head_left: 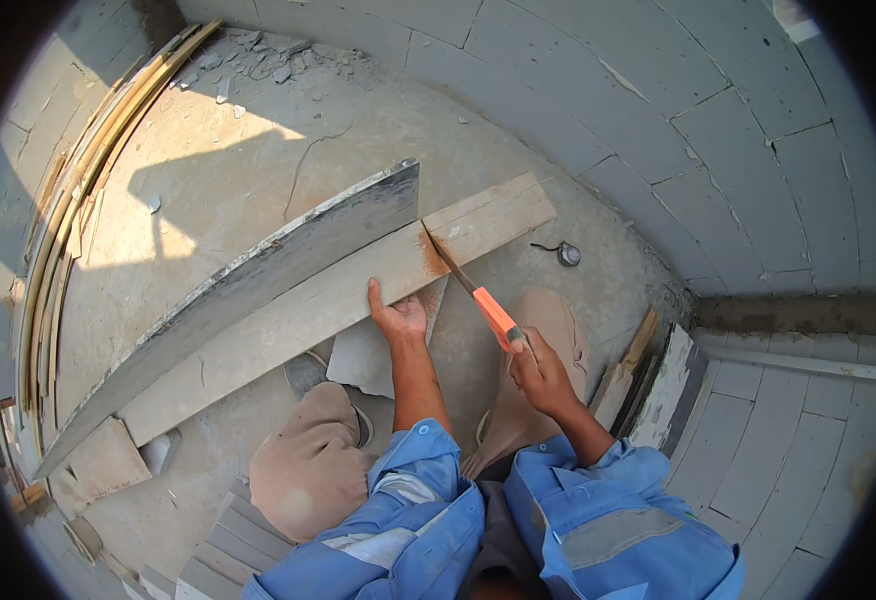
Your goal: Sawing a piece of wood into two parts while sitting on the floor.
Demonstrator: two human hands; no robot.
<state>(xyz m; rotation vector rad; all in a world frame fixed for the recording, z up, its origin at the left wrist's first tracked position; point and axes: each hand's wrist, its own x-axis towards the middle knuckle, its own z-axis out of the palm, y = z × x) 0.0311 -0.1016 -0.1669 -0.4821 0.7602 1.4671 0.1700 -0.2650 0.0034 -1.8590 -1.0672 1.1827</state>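
Head view. The left hand (401,315) clasps the near edge of a long pale plank (298,310), thumb over the top face, fingers mostly hidden beneath. The plank runs away to both sides of that hand; a gray panel (328,225) stands along its far edge. The right hand (540,375) is closed round the orange-and-black handle of a saw (491,310), blade across the plank ahead and to the right of the left hand, reddish sawdust beside it. Tape measure (569,254) lies on the floor beyond the right hand.

Handling, judged by eye: plank stiff, dry, hardly slippery, awkwardly long, probably moderately heavy; best held near the blade, fingers clear. Saw light, its thin blade liable to bind; grip the handle only.
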